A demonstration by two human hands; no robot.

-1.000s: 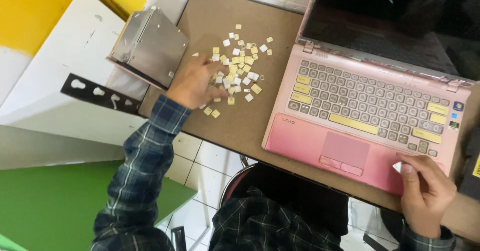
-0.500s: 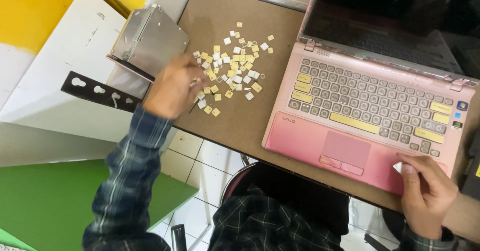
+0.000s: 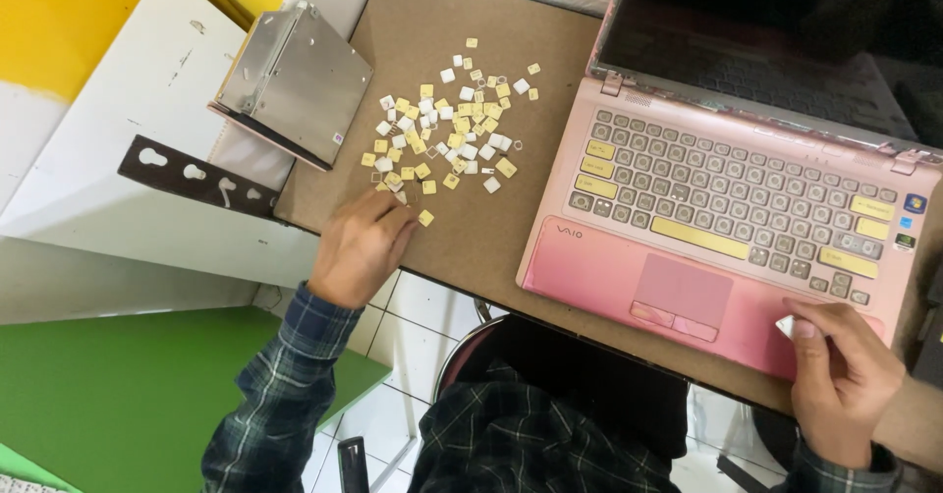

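Plaid sleeves frame the bottom of the frame, and from them the two hands reach onto a brown board (image 3: 462,247) laid as a desktop. At lower right the right hand (image 3: 845,380) rests on the palm rest of a pink laptop (image 3: 609,267), thumb and forefinger pinched on a small white key cap (image 3: 785,326). At lower centre-left the left hand (image 3: 361,247) lies at the board's near edge, fingers curled down onto the nearest pieces of a scattered heap of yellow and white key caps (image 3: 447,130); whether it has one gripped I cannot tell. The work looks like sorting loose caps for the keyboard (image 3: 727,193), whose grey key seats are mostly bare. A next move would call for a fine pinch on a single cap without scattering its neighbours. Farther up left, a silver drive casing (image 3: 295,81) overhangs the board's edge.
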